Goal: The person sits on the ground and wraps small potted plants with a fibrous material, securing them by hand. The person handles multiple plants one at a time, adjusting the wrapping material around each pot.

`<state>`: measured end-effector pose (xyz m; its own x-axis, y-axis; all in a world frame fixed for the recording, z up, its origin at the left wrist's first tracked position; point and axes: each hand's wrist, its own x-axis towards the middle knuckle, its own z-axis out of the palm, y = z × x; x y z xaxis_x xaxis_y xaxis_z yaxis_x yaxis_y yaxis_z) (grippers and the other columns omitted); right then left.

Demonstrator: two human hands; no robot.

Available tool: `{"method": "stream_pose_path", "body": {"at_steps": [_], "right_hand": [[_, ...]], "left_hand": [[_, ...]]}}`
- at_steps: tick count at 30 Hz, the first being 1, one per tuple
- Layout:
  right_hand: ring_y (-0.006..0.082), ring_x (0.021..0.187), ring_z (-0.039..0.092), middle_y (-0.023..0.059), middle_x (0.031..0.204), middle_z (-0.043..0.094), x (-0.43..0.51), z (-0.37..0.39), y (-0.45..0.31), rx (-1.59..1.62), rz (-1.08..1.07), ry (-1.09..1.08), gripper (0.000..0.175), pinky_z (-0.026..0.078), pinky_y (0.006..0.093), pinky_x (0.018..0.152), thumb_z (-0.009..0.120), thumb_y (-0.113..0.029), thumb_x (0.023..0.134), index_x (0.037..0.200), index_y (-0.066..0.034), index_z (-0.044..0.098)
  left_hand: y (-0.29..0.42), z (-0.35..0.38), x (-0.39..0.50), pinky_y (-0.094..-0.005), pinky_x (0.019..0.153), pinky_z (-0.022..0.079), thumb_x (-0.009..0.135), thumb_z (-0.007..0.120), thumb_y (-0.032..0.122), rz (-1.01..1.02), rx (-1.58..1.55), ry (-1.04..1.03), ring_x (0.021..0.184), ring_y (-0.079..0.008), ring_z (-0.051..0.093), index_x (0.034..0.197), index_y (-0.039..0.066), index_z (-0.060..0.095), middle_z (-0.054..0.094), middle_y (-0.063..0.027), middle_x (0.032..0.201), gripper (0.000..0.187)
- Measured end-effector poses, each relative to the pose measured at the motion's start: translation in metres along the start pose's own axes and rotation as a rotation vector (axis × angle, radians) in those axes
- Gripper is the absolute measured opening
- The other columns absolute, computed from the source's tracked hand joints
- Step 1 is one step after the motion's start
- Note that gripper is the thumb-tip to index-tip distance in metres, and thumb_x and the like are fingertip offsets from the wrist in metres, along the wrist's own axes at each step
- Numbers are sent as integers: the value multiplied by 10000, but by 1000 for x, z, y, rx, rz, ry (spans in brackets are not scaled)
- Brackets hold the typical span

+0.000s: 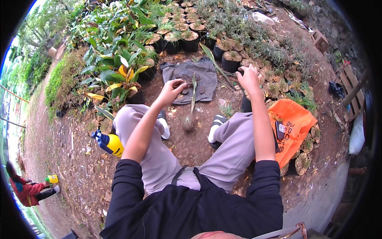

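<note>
A flattened dark plastic sheet [209,89] lies on the soil beyond my feet, with damp soil on its middle. Over its near left part is my left hand [174,90], thumb and fingertips close together; whether something small is between them cannot be made out. A long, narrow mottled leaf [194,92] stretches from the sheet towards me. Near its lower end is a small round, spiky plant [187,123], between my shoes. My right hand [250,78] is raised at the right, fingers apart and nothing visible in them, close to black-bagged plants [231,61].
Leafy potted plants [116,68] crowd the left, and another long leaf [216,64] lies behind the sheet. A yellow bottle [115,145] stands by my left knee. At my right, an orange bag [294,119] carries a phone [280,130]. A person [28,189] is far left.
</note>
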<state>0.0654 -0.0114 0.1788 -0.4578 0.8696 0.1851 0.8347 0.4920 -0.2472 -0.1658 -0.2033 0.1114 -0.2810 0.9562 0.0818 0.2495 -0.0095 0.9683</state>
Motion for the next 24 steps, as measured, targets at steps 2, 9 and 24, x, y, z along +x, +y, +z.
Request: {"method": "stream_pose_path", "body": {"at_steps": [2,9,24], "right_hand": [[262,1184,427,132,1245,491,-2,6,-11,53,-112,153,329,307,481,970,604,-248,799,1089,-93,611],[112,816,576,67,924,614,-18,45,-62,1242,-200,-680,212,449,227,731,505,-209,909,960,-30,606],[279,661,612,190,716,619,15,42,-47,554,-232,-347,184,457,354,637,619,-127,765,873,22,620]], "left_hand": [[11,6,1,-219,629,415,867,578,191,46,172,-41,687,-51,478,914,-43,606,605,-24,758,240],[53,28,15,-265,562,400,848,584,167,95,346,-97,603,-78,455,960,-47,602,600,-73,695,242],[-205,57,27,-229,560,451,866,572,290,-618,-313,199,633,-96,508,976,66,582,556,7,809,249]]}}
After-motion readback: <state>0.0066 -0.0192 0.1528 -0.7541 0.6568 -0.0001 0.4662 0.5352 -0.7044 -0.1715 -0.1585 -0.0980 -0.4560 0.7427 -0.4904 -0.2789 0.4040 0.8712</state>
